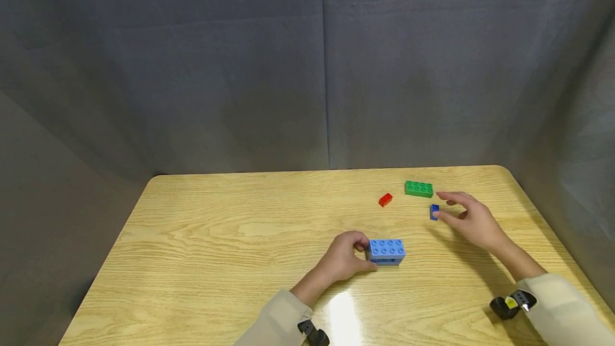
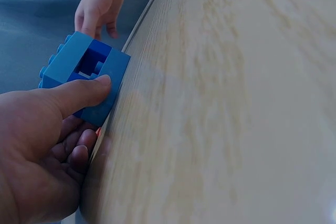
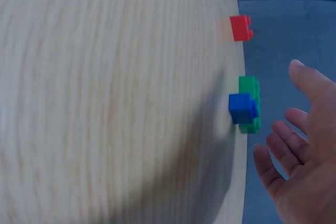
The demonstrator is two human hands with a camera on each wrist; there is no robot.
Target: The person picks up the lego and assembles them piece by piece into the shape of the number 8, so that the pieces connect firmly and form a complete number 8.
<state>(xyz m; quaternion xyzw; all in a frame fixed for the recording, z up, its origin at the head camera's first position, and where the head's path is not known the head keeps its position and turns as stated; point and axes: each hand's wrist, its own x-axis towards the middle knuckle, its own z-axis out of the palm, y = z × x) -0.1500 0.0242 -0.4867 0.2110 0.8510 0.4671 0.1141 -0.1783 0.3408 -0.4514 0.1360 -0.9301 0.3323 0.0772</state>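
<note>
My left hand (image 1: 343,258) grips the left end of a built block of toy bricks (image 1: 387,247) on the table. The block has light blue layers above and below, with darker blue bricks and a gap between them in the left wrist view. My right hand (image 1: 474,222) hovers with thumb and fingers spread apart. Its thumb overlaps a small dark blue brick (image 1: 434,208) in the head view, while the right wrist view shows the fingers (image 3: 286,145) away from that brick. Just behind the small brick lies a long green brick (image 1: 419,190).
A small red brick (image 1: 385,199) lies left of the green one, toward the back of the wooden table (image 1: 216,239). Grey cloth (image 1: 250,68) hangs behind the table's far edge and at both sides.
</note>
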